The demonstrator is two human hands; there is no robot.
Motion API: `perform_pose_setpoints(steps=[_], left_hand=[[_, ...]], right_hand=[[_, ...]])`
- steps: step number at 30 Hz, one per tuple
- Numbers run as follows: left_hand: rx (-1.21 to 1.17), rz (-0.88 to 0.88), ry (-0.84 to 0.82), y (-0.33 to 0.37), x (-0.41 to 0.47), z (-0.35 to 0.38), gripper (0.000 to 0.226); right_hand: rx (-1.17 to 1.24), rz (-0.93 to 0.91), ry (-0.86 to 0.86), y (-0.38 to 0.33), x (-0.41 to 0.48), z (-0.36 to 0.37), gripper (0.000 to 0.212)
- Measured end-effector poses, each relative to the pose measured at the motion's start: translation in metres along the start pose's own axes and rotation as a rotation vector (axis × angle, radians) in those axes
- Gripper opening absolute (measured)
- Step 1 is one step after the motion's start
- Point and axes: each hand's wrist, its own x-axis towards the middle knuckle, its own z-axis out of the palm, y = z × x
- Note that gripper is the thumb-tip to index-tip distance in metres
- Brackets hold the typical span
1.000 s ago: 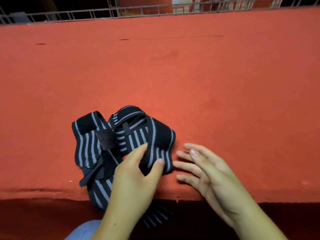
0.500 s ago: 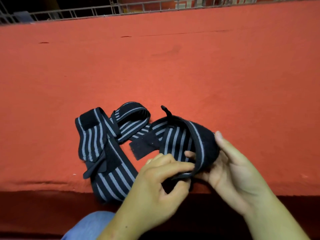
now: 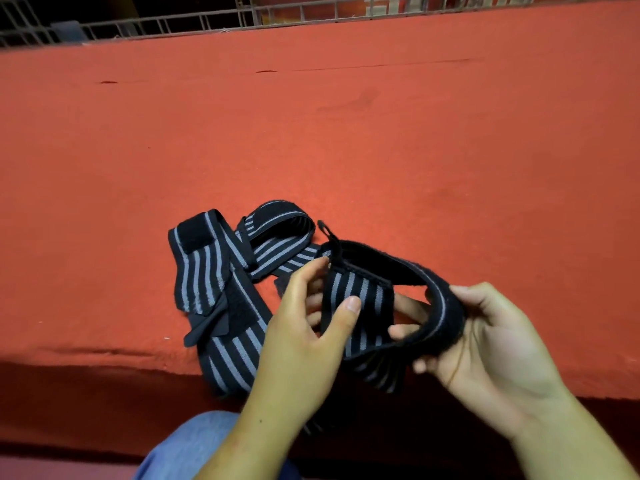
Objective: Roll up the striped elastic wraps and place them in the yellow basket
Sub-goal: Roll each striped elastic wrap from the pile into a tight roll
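The striped elastic wrap (image 3: 370, 289) is held just off the near table edge, lower centre of the frame, bent into an open loop between the two hands. Its long axis runs left to right. One tail droops over the edge below, and a small fabric tab sticks up at the loop's upper left.

The left hand (image 3: 301, 344) pinches the striped face, thumb on the front and fingers behind. The right hand (image 3: 495, 351) curls round the black bend, fingertips under it. Rolling probably starts from the left hand's end, since that hand is nearer the tab.

The second wrap (image 3: 207, 271) lies crumpled on the red table (image 3: 346, 133), just left of the left hand. The yellow basket is out of view.
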Motion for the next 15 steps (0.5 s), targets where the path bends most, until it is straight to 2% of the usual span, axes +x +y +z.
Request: perform_pose_setpoints(steps=[8, 12, 15], left_hand=[[-0.064, -0.043, 0.002, 0.0041, -0.0001, -0.0022, 0.045], [-0.071, -0.074, 0.030, 0.0045, 0.0025, -0.0062, 0.038], [-0.078, -0.103, 0.042, 0.0034, 0.0038, -0.0066, 0.025]], right_hand=[[-0.142, 0.040, 0.032, 0.0013, 0.0004, -0.0050, 0.065], [-0.249, 0.014, 0.107, 0.0050, -0.0009, -0.0045, 0.037], [-0.342, 0.008, 0.090, 0.0037, -0.0052, -0.0068, 0.036]])
